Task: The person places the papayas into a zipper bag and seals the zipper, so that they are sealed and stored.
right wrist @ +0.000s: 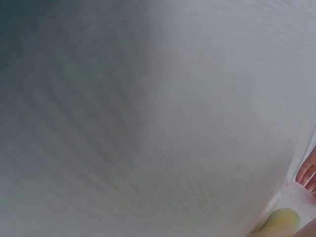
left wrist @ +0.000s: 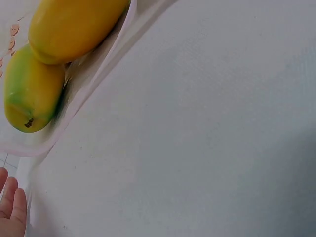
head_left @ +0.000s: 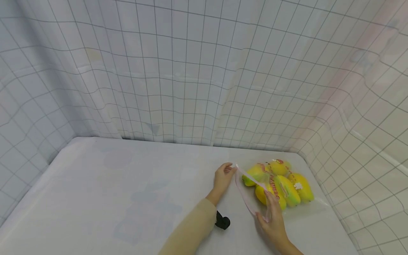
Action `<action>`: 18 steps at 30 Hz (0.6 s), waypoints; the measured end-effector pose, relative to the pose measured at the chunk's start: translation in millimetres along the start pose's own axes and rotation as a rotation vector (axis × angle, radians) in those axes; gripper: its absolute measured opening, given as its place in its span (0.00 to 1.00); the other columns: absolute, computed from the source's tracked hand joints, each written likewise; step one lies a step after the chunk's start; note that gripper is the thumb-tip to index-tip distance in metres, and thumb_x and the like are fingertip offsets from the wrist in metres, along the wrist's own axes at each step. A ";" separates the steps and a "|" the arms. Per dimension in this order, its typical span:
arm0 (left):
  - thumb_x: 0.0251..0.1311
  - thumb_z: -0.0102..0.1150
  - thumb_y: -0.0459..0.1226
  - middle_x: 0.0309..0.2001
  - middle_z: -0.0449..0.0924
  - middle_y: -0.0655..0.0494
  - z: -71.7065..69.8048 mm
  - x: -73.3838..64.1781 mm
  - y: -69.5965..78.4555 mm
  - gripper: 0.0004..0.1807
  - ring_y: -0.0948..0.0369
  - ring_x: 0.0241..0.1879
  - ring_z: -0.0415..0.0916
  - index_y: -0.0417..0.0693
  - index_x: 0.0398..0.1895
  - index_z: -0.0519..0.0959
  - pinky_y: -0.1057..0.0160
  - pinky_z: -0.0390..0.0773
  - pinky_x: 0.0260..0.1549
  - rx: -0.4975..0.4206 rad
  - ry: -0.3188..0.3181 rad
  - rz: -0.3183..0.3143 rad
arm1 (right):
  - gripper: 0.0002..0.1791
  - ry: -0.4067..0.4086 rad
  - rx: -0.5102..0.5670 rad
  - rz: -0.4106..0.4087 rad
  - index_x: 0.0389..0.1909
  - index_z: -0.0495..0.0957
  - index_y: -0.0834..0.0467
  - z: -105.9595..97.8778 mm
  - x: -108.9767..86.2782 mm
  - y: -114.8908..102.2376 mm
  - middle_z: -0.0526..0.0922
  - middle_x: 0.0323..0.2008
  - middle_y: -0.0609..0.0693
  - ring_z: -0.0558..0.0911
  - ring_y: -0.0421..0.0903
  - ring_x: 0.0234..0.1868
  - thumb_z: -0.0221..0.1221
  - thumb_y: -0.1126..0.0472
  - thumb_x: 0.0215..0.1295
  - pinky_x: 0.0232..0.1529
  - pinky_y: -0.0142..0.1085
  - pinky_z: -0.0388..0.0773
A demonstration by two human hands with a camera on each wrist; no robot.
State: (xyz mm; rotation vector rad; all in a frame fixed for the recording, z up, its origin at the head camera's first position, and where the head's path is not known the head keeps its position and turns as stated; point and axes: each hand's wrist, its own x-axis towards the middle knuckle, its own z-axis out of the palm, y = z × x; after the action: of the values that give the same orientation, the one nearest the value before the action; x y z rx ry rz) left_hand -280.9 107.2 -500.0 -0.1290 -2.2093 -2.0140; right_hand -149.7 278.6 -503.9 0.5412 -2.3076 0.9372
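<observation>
A clear plastic bag with a pale pink rim lies on the right part of the table, its mouth spread toward the left. Inside are several yellow-green mangoes, two of which, like this mango, show large in the left wrist view. My left hand pinches the far corner of the rim between thumb and fingers. At the near corner, my right hand holds the rim, thumb and fingers apart around the mouth. Only a bit of a mango shows in the right wrist view.
A white cloth covers the table. Grid-patterned curtains hang behind it and along both sides. A small black piece sticks out beside the left sleeve. Red lettering marks the bag.
</observation>
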 end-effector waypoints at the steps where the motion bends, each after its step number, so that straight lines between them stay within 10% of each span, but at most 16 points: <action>1: 0.56 0.61 0.39 0.37 0.79 0.47 -0.2 0.8 1.2 0.17 0.55 0.38 0.76 0.37 0.46 0.77 0.64 0.77 0.38 -0.004 -0.010 -0.010 | 0.46 0.001 -0.003 -0.001 0.62 0.58 0.72 0.2 0.0 0.3 0.64 0.58 0.66 0.54 0.32 0.65 0.65 0.79 0.34 0.67 0.25 0.43; 9: 0.54 0.63 0.37 0.34 0.80 0.44 4.0 6.8 8.3 0.19 0.59 0.31 0.77 0.34 0.47 0.77 0.67 0.79 0.32 -0.085 -0.059 -0.067 | 0.49 0.056 0.001 -0.115 0.60 0.60 0.73 1.0 4.5 -1.5 0.66 0.56 0.69 0.58 0.37 0.64 0.66 0.83 0.26 0.67 0.25 0.47; 18: 0.51 0.63 0.32 0.29 0.80 0.48 12.2 8.9 9.6 0.13 0.66 0.24 0.75 0.34 0.40 0.78 0.70 0.79 0.25 -0.102 0.003 -0.139 | 0.47 0.016 -0.003 -0.050 0.60 0.60 0.72 0.9 1.2 -0.2 0.66 0.57 0.66 0.56 0.34 0.64 0.66 0.80 0.31 0.66 0.24 0.47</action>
State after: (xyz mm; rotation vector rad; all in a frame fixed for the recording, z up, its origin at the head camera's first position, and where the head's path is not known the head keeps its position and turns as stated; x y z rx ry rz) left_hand -288.7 120.0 -490.2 0.0168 -2.1690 -2.1985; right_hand -150.8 277.6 -503.5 0.5860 -2.2703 0.9108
